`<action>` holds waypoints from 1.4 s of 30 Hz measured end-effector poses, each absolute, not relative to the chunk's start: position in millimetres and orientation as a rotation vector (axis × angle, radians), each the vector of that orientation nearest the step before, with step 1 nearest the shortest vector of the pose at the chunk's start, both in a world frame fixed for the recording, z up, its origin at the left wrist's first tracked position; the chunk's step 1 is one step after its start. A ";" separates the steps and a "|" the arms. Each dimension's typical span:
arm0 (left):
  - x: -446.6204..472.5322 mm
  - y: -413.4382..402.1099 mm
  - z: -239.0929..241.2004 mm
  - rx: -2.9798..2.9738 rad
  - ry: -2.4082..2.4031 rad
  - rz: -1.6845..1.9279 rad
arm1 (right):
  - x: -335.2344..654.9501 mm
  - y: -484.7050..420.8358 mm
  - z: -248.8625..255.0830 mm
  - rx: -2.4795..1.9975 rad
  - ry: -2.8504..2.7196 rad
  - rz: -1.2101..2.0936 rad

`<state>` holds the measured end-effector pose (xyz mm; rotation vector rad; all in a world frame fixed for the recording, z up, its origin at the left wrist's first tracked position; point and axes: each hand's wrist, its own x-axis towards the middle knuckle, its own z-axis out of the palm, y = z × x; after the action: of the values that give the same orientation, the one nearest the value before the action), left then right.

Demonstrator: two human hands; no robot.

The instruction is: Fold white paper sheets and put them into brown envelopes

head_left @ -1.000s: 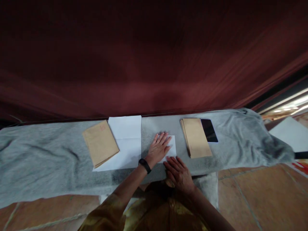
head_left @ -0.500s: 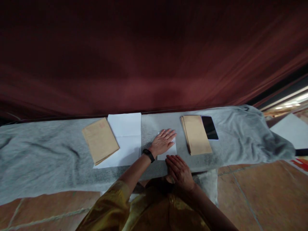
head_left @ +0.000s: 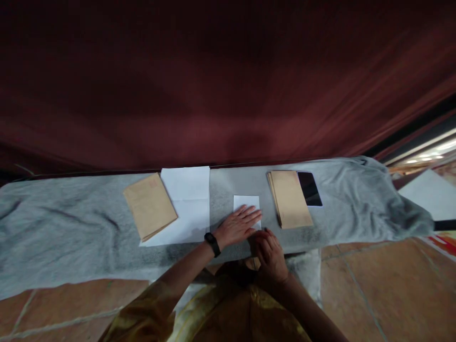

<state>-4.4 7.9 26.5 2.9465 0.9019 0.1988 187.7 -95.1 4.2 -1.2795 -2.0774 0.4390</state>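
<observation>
A small folded sheet of white paper [head_left: 245, 201] lies on the grey cloth in front of me. My left hand [head_left: 238, 226], with a black band on the wrist, rests flat across its nearer half, fingers stretched out. Close to the paper's near right corner, my right hand [head_left: 270, 254] has its fingers curled in. What those fingers hold, if anything, is hidden. Larger white sheets [head_left: 190, 209] with a crease lie to the left, partly under a stack of brown envelopes [head_left: 151, 205]. Another stack of brown envelopes [head_left: 290, 199] sits to the right of my hands.
A dark-screened phone or tablet [head_left: 309, 189] lies against the right envelopes. Grey cloth [head_left: 71, 223] covers the narrow table, rumpled at both ends. A dark red curtain [head_left: 228, 137] hangs behind it. Tiled floor [head_left: 374, 280] shows below, and a white panel [head_left: 432, 194] stands far right.
My left hand has slid down the folded paper toward me, uncovering its far part. The fingers of my right hand, straighter before, have curled in.
</observation>
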 end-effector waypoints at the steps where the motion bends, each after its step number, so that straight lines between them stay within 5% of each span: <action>1: -5.5 3.4 27.3 2.945 0.887 0.202 | 187.7 -95.2 4.5 -1.278 -2.076 0.446; 16: -23.6 -47.2 35.1 2.831 0.749 0.231 | 189.1 -88.5 10.8 -1.352 -1.765 0.616; 32: -21.8 -59.2 25.1 2.817 0.900 0.358 | 168.6 -0.4 24.0 -1.082 -2.395 0.612; 42: -20.4 -57.3 23.9 2.794 0.930 0.301 | 158.8 28.5 7.1 -1.176 -2.606 0.335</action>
<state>-20.4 -57.3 23.9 2.7942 0.9299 0.3012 158.8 28.5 7.1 -1.1762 -2.6062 0.3350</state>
